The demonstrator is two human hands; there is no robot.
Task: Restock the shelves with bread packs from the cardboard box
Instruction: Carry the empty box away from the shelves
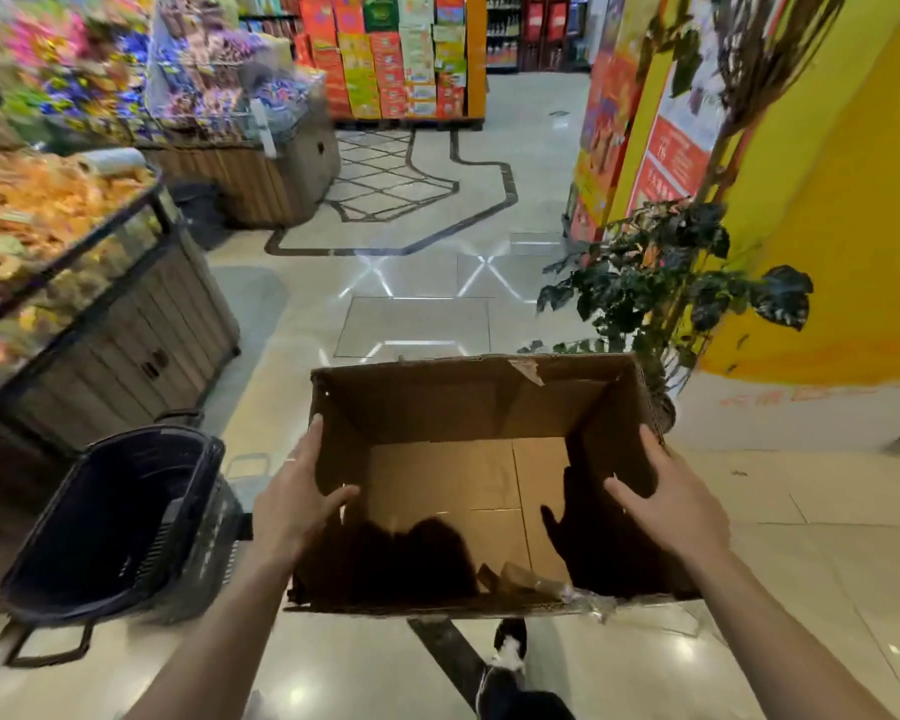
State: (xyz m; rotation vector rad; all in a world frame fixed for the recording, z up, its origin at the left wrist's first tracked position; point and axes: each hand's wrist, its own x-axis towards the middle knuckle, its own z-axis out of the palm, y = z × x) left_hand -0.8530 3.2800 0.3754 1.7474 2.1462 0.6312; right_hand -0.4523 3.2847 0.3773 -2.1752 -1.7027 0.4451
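An open brown cardboard box is held in front of me above the shop floor. Its inside is nearly bare; one clear-wrapped bread pack lies at the near edge of its bottom. My left hand grips the box's left wall, thumb inside and fingers outside. My right hand grips the right wall the same way. A display stand with orange-yellow bread packs stands at the left.
A dark shopping basket sits on the floor just left of the box. A potted plant and a yellow pillar stand at right. Candy displays and stacked boxes lie ahead. My shoe shows below the box.
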